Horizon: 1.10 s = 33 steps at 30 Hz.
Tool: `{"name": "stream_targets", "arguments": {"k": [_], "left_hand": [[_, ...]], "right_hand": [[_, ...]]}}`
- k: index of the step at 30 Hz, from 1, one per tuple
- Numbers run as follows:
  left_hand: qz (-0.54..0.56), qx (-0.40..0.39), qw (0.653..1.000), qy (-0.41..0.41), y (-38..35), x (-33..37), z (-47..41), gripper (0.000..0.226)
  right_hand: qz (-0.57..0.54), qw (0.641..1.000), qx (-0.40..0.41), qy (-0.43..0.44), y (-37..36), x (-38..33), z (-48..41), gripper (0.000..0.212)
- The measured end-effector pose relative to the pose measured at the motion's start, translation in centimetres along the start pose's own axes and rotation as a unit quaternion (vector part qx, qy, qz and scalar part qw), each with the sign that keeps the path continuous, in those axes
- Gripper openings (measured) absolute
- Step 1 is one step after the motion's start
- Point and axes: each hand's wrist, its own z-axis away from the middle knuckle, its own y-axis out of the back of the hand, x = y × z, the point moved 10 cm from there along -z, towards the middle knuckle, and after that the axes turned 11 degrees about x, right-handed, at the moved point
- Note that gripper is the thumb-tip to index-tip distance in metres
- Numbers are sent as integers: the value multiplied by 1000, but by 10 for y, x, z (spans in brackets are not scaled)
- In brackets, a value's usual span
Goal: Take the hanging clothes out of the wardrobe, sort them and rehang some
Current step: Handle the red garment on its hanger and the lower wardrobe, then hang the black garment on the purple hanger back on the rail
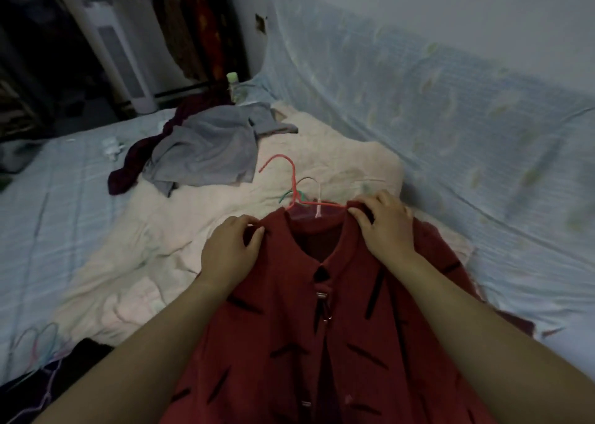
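A dark red garment (322,343) with black dash marks and front clasps lies spread on the bed in front of me. My left hand (231,249) pinches its left shoulder near the collar. My right hand (386,224) pinches the right side of the collar. A pink hanger (291,179) sticks out of the neck opening, with a white hanger (317,191) and a green hook end beside it. A grey garment (209,153) lies crumpled farther up the bed on top of a dark maroon one (128,169).
A cream blanket (161,246) covers the middle of the bed, over a pale blue sheet (48,214). Loose pastel hangers (38,343) lie at the near left. A bottle (235,87) stands by the far bed end. A white tower appliance (119,53) and hanging clothes (193,21) stand beyond.
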Motion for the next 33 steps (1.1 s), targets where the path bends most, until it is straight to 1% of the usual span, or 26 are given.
{"name": "stream_targets", "arguments": {"k": [2, 4, 7, 10, 12, 14, 18, 22, 26, 30, 33], "left_hand": [[-44, -38, 998, 12, -20, -14, 5, 23], [-91, -73, 993, 20, -35, -28, 15, 33], [-124, -82, 989, -6, -40, -36, 30, 58], [-117, -79, 990, -12, -27, -44, 39, 64], [-108, -75, 991, -16, -10, -50, 46, 65], [-98, -68, 993, -18, 11, -63, 58, 62], [-89, -68, 994, -8, 58, -107, 94, 58], [-96, -90, 991, 22, 102, -179, 144, 60], [-89, -106, 988, 73, 143, -274, 199, 60], [-88, -146, 981, 92, 180, -369, 243, 60], [-89, -155, 978, 107, 198, -435, 266, 59]], "right_hand": [[16, 1000, -22, -1, -19, 7, 3, 23], [16, 999, -34, -3, -33, 13, 9, 23], [33, 998, -54, -9, -46, 18, 17, 26], [29, 999, -37, -1, -39, 2, 19, 36], [-13, 999, -12, 40, -28, -32, 21, 44], [-72, 994, -14, 82, -25, -81, 34, 45], [-165, 976, -85, 117, -46, -178, 90, 46], [-188, 957, -174, 133, -80, -265, 172, 48], [-196, 939, -247, 136, -114, -344, 264, 55], [-184, 921, -326, 113, -159, -413, 347, 59], [-167, 914, -356, 97, -199, -448, 394, 61]]}}
